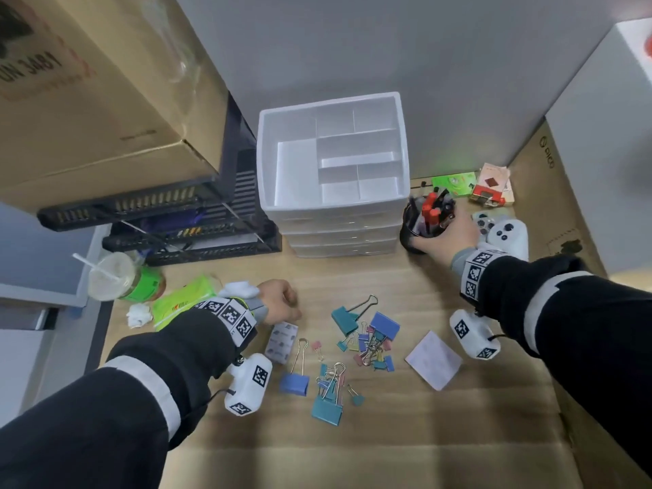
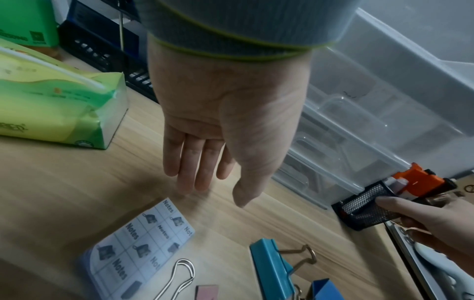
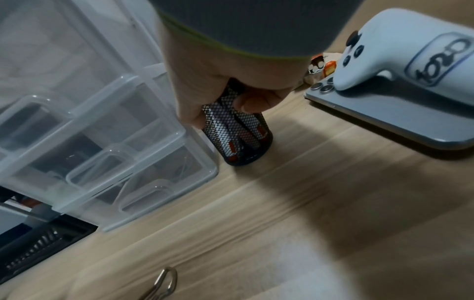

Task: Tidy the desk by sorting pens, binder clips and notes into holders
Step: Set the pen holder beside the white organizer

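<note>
Right hand [image 1: 448, 238] wrapped around black mesh pen holder [image 3: 238, 138], right of centre in head view, just beside the white drawer organizer [image 1: 331, 206]; pens [image 1: 432, 213] inside. Left hand [image 2: 218, 125] holds nothing, fingers loose, hovering above the notes pad [image 2: 138, 249]. Binder clips [image 1: 356, 344] scattered mid-frame on desk [image 1: 458, 435], loose note [image 1: 434, 360] to their right.

My right hand [image 1: 446, 238] reaches forward, fingers and thumb curled in a grip; my left hand [image 2: 220, 121] hangs low, palm down, fingers [image 2: 189, 162] straight, holding nothing.
</note>
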A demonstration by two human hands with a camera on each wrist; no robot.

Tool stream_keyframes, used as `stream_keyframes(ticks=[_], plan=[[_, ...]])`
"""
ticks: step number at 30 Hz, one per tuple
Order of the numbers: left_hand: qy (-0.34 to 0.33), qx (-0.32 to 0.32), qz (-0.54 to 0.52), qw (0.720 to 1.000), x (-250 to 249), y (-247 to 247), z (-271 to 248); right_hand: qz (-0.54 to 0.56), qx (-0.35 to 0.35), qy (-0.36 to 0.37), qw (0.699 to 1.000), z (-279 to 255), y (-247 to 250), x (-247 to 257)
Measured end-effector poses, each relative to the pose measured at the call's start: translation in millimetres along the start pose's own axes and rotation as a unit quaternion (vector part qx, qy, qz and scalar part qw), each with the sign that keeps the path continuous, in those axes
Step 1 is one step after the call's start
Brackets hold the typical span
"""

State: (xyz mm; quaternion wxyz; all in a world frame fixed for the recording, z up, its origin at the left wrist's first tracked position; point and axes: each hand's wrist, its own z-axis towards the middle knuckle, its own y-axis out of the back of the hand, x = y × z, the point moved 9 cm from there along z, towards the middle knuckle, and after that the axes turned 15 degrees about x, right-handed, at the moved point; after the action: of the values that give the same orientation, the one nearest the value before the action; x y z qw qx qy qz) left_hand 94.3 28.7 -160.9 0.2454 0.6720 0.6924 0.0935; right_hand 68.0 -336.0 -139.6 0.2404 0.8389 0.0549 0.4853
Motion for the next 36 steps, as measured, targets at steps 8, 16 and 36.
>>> stream_keyframes(ticks=[8, 16, 36], plan=[[0.014, -0.002, 0.007, 1.0, -2, 2, 3, -0.001, 0.026, -0.01, 1.0, 14, -3, 2], [0.001, -0.011, 0.001, 1.0, -2, 2, -3, -0.108, 0.057, -0.185, 0.975, -2, -18, -40], [-0.007, 0.025, -0.035, 0.999, 77, -70, -23, -0.459, 0.242, -0.002, 0.855, -100, -158, -59]])
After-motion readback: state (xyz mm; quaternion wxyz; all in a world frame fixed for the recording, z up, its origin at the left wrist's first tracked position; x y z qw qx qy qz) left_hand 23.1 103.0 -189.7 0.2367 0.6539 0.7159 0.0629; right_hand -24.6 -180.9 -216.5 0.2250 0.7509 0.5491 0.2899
